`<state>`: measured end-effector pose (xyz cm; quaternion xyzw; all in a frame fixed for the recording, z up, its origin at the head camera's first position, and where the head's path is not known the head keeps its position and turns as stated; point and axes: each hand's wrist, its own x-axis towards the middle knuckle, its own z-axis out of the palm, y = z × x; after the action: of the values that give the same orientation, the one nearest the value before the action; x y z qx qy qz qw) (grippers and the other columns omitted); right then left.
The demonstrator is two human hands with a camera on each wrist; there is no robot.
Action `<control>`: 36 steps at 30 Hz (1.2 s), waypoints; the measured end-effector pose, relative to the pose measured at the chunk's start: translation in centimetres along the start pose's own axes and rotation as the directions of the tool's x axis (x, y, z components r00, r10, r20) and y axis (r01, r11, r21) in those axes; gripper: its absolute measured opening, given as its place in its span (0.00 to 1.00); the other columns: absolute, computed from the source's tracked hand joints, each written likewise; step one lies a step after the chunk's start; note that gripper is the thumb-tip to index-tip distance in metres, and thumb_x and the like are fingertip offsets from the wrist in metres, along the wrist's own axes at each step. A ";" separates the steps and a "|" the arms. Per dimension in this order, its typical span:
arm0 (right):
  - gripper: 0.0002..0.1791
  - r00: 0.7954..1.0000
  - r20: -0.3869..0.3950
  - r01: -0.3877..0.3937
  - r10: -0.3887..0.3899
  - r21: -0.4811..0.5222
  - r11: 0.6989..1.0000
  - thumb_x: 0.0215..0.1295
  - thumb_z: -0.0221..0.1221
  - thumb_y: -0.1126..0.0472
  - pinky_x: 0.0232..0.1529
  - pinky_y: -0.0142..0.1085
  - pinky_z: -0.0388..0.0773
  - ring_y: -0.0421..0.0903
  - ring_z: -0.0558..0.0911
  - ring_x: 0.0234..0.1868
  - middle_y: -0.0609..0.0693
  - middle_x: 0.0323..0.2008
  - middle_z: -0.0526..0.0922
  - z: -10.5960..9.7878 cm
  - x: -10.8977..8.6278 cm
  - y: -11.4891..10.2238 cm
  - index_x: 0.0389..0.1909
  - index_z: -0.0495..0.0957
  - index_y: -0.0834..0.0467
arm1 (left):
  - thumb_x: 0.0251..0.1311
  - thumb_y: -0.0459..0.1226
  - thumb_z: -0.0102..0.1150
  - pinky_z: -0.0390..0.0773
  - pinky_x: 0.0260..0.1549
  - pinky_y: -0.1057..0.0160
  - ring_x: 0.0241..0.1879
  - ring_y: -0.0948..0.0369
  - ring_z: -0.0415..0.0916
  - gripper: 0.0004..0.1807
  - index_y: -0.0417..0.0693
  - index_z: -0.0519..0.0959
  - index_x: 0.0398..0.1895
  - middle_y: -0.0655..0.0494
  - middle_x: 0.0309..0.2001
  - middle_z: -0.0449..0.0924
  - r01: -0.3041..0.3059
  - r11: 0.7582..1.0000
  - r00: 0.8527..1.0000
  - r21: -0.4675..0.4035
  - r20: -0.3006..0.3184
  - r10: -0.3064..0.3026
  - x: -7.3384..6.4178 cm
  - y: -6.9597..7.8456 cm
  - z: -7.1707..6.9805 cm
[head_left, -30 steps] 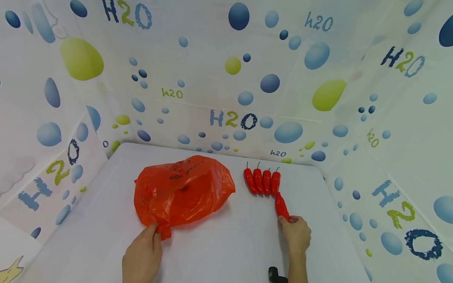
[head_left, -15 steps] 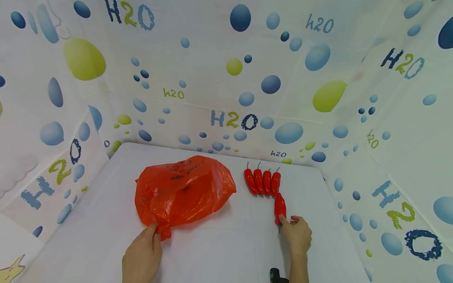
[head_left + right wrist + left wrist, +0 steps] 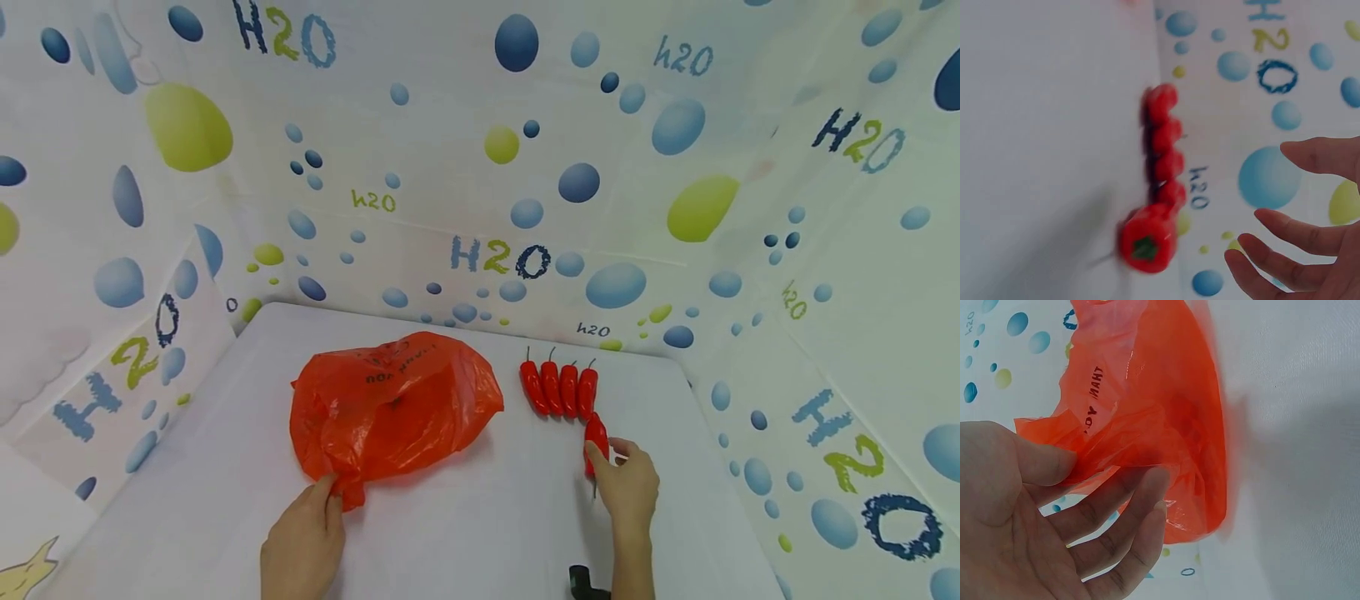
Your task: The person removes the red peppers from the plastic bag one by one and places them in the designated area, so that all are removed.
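Observation:
My left hand [image 3: 303, 537] pinches a gathered corner of an orange-red plastic bag [image 3: 442, 408], its thumb and index finger on the film in the left wrist view. Dark "thank you" lettering shows on the bag, which lies puffed up on the white table. To the right, several red chili peppers [image 3: 550, 387] lie side by side with their stems pointing away. Another red chili pepper [image 3: 1154, 240] lies in front of the row's right end, its stem toward me. Around this near pepper my right hand [image 3: 630, 479] is spread, its thumb over it in the head view, fingers apart in the right wrist view.
The white tabletop [image 3: 465, 533] extends between the bag and the peppers. Behind and beside it hangs a white curtain [image 3: 420, 150] printed with blue and green drops. A dark angular object [image 3: 581, 579] sits by my right forearm at the bottom edge.
The near pepper has turned from slanted to nearly straight. My right hand has let it go and its fingers have spread, slightly farther forward. The left hand stays on the bag.

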<state>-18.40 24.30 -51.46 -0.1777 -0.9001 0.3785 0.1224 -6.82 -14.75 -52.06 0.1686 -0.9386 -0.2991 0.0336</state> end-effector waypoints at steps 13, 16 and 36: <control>0.19 0.963 -0.053 0.270 -0.264 0.171 0.948 0.62 0.74 0.55 0.47 0.52 0.87 0.55 0.85 0.49 0.55 0.48 0.88 0.9 -2.4 -5.7 0.52 0.86 0.56 | 0.75 0.37 0.49 0.82 0.48 0.36 0.49 0.40 0.84 0.21 0.36 0.77 0.65 0.42 0.50 0.86 -0.010 1.000 1.000 0.003 -0.017 0.010 0.0 0.0 -0.1; 0.16 0.947 -0.059 0.320 -0.315 0.198 0.926 0.62 0.75 0.56 0.47 0.49 0.87 0.50 0.86 0.46 0.50 0.44 0.89 1.3 -2.6 -6.7 0.50 0.88 0.54 | 0.76 0.38 0.49 0.80 0.50 0.35 0.51 0.38 0.83 0.22 0.36 0.77 0.66 0.41 0.53 0.85 -0.010 1.000 1.000 0.001 -0.016 0.010 0.0 0.1 -0.2; 0.14 0.839 0.169 0.423 -0.518 0.398 0.814 0.66 0.71 0.55 0.45 0.33 0.86 0.39 0.86 0.41 0.40 0.42 0.89 6.4 -3.8 -12.1 0.50 0.88 0.55 | 0.76 0.38 0.49 0.80 0.49 0.33 0.53 0.39 0.82 0.21 0.39 0.78 0.65 0.44 0.52 0.85 -0.035 0.999 0.998 -0.010 -0.043 0.034 0.0 0.2 -0.1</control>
<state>-19.96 10.79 -47.41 0.1299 -0.8432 0.5081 0.1186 -6.81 -14.67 -51.86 0.1588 -0.9387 -0.3000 0.0600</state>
